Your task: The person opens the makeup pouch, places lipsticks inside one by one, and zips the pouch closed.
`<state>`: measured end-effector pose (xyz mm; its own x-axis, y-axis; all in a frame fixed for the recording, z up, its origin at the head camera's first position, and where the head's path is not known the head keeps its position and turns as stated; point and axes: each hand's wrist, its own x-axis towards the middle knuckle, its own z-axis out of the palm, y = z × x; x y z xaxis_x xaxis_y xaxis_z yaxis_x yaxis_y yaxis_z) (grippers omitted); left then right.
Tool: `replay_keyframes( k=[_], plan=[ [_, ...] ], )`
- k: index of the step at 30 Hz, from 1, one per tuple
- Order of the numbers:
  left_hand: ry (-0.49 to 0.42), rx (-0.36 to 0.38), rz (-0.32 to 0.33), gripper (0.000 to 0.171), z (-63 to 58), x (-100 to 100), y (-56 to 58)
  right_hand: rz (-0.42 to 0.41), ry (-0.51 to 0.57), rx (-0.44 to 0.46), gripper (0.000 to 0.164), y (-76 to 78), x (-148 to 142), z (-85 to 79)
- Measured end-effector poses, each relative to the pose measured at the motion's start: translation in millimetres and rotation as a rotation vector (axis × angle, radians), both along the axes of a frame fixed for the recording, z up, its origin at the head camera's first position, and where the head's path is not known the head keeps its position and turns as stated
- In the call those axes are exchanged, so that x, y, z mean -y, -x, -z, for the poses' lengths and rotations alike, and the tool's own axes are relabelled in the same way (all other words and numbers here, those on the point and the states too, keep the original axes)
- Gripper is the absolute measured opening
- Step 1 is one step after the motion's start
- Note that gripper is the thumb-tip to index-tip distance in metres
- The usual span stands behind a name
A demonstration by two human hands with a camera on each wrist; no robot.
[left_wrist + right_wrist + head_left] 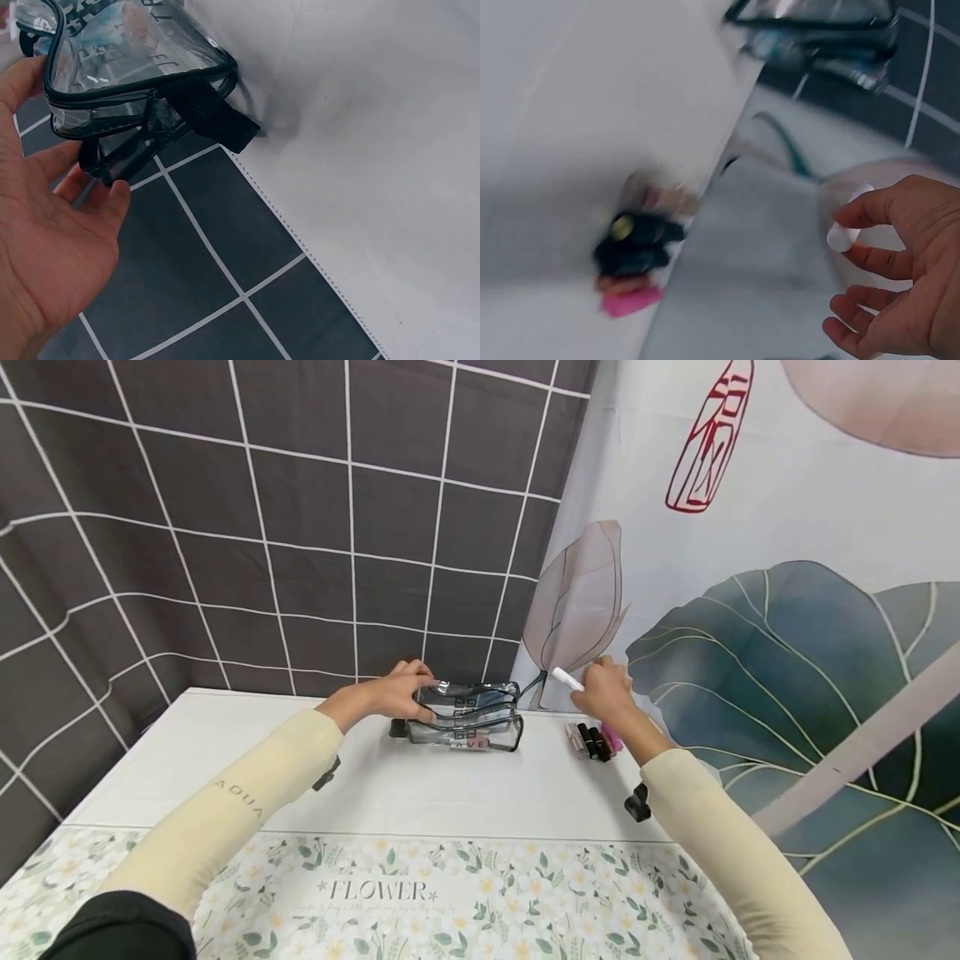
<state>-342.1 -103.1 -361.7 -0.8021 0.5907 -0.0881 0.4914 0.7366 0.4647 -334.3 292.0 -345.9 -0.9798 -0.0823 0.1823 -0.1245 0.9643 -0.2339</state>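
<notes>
You had the two hands well apart. Your left hand (397, 689) gripped the nine o'clock end of a clear bag (472, 733) with black trim, thumb on one side and fingers on the other. Your right hand (606, 691), at about two o'clock from the bag, pinched a small white tube (566, 678) between thumb and finger; its lower fingers were loosely bent, away from the tube. The bag was at twelve o'clock from you on the white table (480, 793), near the far edge, where the dark gridded cloth (300, 560) began. For moving, you had wide white surface at six o'clock of the bag, down to the seam of the floral cover (517, 893), and more toward nine o'clock. Toward three o'clock the room was shorter, because a group of small cosmetics (592, 742), black, pinkish and bright pink, lay near the far edge, apart from the bag.

About writing: the bag showed "AVE" low on its front; its other marks you could not read surely. Your left sleeve (277, 777) had "AQUA". The floral cover said "FLOWER" at six o'clock, with a line under it too faint to read.
</notes>
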Motion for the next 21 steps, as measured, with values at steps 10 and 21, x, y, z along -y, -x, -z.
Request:
replay_keyframes(
  k=[10, 21],
  plan=[
    [0.000, -0.003, 0.004, 0.083, -1.0, 0.2, 0.7, -0.181, 0.023, -0.038, 0.020, -14.1, 66.1, -17.8],
    [-0.006, -0.009, -0.003, 0.085, 1.6, 1.6, 1.1, -0.251, -0.016, -0.010, 0.021, -19.1, 112.0, -27.4]
  ],
)
